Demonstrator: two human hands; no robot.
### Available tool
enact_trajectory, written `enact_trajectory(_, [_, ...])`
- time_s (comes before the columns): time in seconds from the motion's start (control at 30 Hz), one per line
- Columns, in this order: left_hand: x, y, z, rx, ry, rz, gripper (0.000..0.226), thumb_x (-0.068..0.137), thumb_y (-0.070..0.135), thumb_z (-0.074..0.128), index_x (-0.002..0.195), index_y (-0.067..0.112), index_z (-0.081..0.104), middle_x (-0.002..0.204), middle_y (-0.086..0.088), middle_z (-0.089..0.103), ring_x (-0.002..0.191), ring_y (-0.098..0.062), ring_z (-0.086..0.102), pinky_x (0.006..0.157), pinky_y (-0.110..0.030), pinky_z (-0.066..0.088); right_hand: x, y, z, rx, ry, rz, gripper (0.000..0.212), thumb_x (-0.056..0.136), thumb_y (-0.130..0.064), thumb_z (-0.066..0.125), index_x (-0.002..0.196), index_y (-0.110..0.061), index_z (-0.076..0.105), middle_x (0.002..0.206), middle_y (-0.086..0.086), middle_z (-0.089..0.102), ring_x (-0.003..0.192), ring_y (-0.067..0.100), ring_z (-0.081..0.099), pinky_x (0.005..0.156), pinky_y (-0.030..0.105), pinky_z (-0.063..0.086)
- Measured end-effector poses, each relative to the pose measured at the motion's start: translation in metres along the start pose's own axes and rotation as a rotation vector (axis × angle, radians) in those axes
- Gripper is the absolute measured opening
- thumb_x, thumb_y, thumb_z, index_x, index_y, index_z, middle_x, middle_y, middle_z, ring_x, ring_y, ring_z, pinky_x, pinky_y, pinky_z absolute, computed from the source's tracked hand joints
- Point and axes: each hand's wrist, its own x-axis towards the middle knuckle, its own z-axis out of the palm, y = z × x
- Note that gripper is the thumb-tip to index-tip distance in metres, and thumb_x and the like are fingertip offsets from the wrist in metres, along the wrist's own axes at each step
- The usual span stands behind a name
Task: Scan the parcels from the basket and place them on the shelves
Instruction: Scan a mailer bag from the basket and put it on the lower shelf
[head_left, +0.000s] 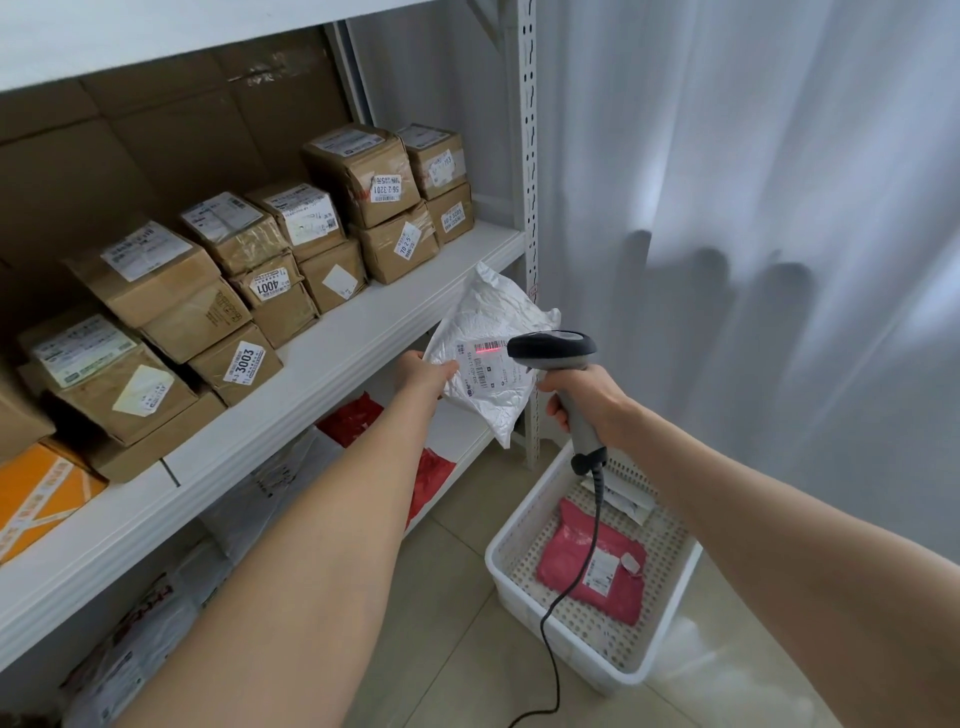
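Fingers (445, 370) of the left hand (423, 374) pinch the 8 o'clock edge of a crumpled white parcel (493, 322), held in the air in front of the shelf (322, 358). Right hand (582, 397) fingers curl tight round the grip of a grey scanner (553, 345), just at the parcel's 3 o'clock. A red scan line lies across the barcode on the parcel's label; the rest of its print is too small to read.

Basket (511, 540): white, perforated, on the floor at 5 o'clock of the view. One red parcel (592, 566) with a white label lies flat in it. The scanner's black cable (571, 587) hangs across it.

Shelf at 10 o'clock: taped cardboard boxes (156, 291) stacked two high. Stickers read "3003", "4001", "56-2-3201", "70 2 5". Orange box (36, 499) at 9 o'clock.

Lower shelf: red bags (353, 418) and pale ones. White perforated upright (530, 156) at 12 o'clock. Pale curtain (753, 208) from 1 to 4 o'clock. Beige tiled floor (457, 623).
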Motion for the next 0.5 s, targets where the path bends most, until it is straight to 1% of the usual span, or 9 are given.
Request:
enact_trajectory(0.07, [0.0004,-0.0002,-0.0005,0.009,0.004,0.000,0.042,0.080,0.011,0.073,0.117,0.001,0.056,0.110,-0.013,0.065,0.092,-0.028,0.065,0.079,-0.038,0.054,-0.0002,-0.0005,-0.0001,0.003,0.001,0.004,0.004,0.084,-0.005,0.060,0.082,-0.005,0.056,0.052,0.008,0.055,0.041,0.016,0.043,0.044,0.023,0.039])
enact_trajectory(0.17, [0.0022,-0.0005,-0.0003,0.006,0.011,0.002,0.041,0.080,0.010,0.073,0.116,0.000,0.056,0.111,-0.014,0.065,0.088,-0.026,0.063,0.081,-0.039,0.055,-0.0005,-0.0027,-0.0005,0.017,0.003,0.016,0.005,0.083,-0.005,0.059,0.082,-0.005,0.055,0.053,0.008,0.054,0.042,0.017,0.043,0.045,0.024,0.039])
enact_trajectory(0.3, [0.0033,-0.0016,-0.0005,0.008,0.011,0.006,0.042,0.080,0.010,0.073,0.116,0.000,0.056,0.111,-0.014,0.065,0.083,-0.024,0.062,0.078,-0.036,0.054,-0.0023,-0.0066,-0.0010,0.018,-0.002,0.022,0.004,0.084,-0.005,0.058,0.084,-0.005,0.054,0.056,0.009,0.053,0.045,0.017,0.043,0.045,0.023,0.039])
enact_trajectory(0.5, [0.0049,-0.0038,-0.0028,0.013,0.013,-0.002,0.042,0.080,0.011,0.073,0.117,0.000,0.055,0.111,-0.013,0.065,0.085,-0.024,0.063,0.079,-0.036,0.054,0.0004,-0.0090,0.0026,0.003,-0.016,0.040,0.005,0.085,-0.006,0.057,0.084,-0.007,0.053,0.056,0.008,0.052,0.046,0.016,0.042,0.047,0.024,0.038])
